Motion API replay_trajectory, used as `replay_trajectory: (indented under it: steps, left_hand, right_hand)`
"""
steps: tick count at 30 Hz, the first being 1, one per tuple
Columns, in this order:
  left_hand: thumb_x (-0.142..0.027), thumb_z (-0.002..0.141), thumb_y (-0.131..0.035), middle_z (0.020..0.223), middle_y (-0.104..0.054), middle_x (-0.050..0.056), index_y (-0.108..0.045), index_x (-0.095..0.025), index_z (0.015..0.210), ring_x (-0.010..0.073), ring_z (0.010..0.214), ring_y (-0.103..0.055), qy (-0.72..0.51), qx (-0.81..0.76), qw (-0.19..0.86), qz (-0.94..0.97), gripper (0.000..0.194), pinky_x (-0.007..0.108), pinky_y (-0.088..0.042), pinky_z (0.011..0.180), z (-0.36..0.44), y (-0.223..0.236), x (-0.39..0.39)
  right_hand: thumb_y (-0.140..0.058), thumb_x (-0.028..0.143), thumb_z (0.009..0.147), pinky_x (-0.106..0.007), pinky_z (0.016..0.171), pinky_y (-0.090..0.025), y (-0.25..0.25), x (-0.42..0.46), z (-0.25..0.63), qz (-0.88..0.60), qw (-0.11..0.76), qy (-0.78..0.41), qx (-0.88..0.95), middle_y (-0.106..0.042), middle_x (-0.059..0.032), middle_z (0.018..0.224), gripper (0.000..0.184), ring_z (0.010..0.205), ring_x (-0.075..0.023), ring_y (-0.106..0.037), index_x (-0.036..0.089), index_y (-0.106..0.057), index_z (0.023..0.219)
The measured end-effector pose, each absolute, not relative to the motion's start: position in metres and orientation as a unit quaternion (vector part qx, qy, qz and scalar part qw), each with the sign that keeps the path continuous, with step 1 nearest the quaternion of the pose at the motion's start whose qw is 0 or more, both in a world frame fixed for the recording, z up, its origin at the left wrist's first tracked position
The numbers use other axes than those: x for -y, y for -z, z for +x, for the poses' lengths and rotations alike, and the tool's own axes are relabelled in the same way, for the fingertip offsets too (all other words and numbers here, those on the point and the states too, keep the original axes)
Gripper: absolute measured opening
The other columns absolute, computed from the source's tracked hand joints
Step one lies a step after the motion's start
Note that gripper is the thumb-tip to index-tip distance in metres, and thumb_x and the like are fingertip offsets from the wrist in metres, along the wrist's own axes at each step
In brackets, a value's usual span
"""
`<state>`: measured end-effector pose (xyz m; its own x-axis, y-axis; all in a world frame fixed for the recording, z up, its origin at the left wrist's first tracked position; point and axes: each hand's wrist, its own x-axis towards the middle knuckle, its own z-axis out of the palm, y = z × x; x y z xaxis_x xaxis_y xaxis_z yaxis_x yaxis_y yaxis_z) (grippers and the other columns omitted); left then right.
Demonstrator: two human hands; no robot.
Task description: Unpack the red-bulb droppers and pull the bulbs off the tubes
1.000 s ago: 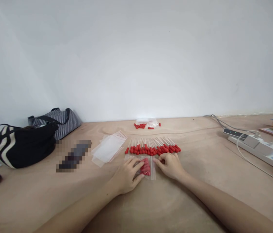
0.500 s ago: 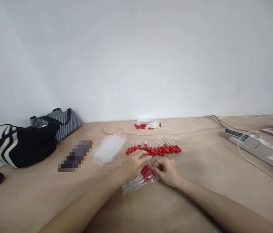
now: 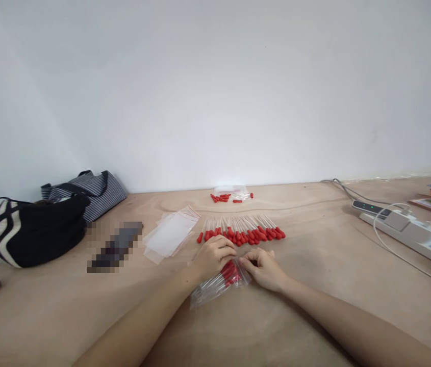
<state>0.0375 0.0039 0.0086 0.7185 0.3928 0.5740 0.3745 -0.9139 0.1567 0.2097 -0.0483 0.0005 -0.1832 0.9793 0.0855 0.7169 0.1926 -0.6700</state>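
Fingers of the right grip are bent inward, and the thumb and forefinger are pressed together on the edge of a clear zip-lock bag. Left grip is placed over the upper side of the same bag, with its fingers curved and close together; its thumb is hidden, so I cannot tell whether it pinches the plastic or only rests upon it. This bag lies on the tabletop, under the left grip and just to the left of the right one. Inside it are several droppers; their red bulbs are between the two grips, and their pale tubes point to the left and toward the person.

Just beyond both grips, a row of more droppers is laid side by side, bulbs toward the hands and thin tips toward the wall. Farther behind this row are some loose red bulbs, near another clear bag. To the left of the left grip, flat zip-lock bags overlap in a pile, and past them is a dark object, pixelated. Still more to the left stand a black bag with cream stripes and a striped handbag. Well apart, to the right of the right grip, there is a white power strip with cables plugged in.
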Motion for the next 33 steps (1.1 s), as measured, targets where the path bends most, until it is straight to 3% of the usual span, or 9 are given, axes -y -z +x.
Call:
replay_trajectory:
  steps: [10, 18, 28, 33]
  left_hand:
    - [-0.014, 0.083, -0.044, 0.084, -0.063, 0.003, -0.063, -0.018, 0.08, 0.013, 0.081, -0.053, -0.293, -0.196, 0.02, 0.935, 0.02, 0.028, -0.043, 0.076, 0.0372, -0.0093, -0.0033]
    - [-0.016, 0.086, -0.039, 0.083, -0.063, 0.003, -0.064, -0.019, 0.08, 0.0127, 0.079, -0.052, -0.284, -0.183, 0.005, 0.941, 0.025, 0.027, -0.042, 0.074, 0.0377, -0.0097, -0.0037]
    - [-0.014, 0.087, -0.036, 0.084, -0.063, 0.002, -0.059, -0.017, 0.076, 0.0133, 0.079, -0.05, -0.229, -0.147, -0.139, 0.952, 0.026, 0.028, -0.037, 0.07, 0.0385, -0.0073, -0.007]
    - [-0.015, 0.088, -0.036, 0.086, -0.062, 0.002, -0.056, -0.018, 0.079, 0.0133, 0.082, -0.049, -0.196, -0.143, -0.148, 0.959, 0.023, 0.028, -0.035, 0.071, 0.04, -0.0091, -0.0072]
  right_hand:
    - [-0.041, 0.022, 0.072, -0.035, 0.078, -0.025, -0.0053, 0.0494, 0.2069, -0.588, 0.246, -0.28, 0.718, -0.057, 0.0048, 0.059, 0.021, 0.06, -0.0109, -0.046, 0.018, -0.056, 0.057]
    - [-0.042, 0.026, 0.071, -0.037, 0.083, -0.023, -0.0041, 0.0465, 0.204, -0.61, 0.258, -0.299, 0.687, -0.056, 0.0049, 0.055, 0.023, 0.057, -0.0096, -0.045, 0.017, -0.056, 0.055]
    - [-0.042, 0.026, 0.07, -0.038, 0.087, -0.022, -0.0039, 0.0463, 0.2053, -0.608, 0.309, -0.327, 0.655, -0.058, 0.0047, 0.057, 0.02, 0.058, -0.0105, -0.048, 0.017, -0.056, 0.058]
    - [-0.042, 0.025, 0.069, -0.038, 0.086, -0.022, -0.0045, 0.0466, 0.2037, -0.618, 0.29, -0.317, 0.659, -0.059, 0.0041, 0.06, 0.019, 0.061, -0.0113, -0.049, 0.017, -0.056, 0.058]
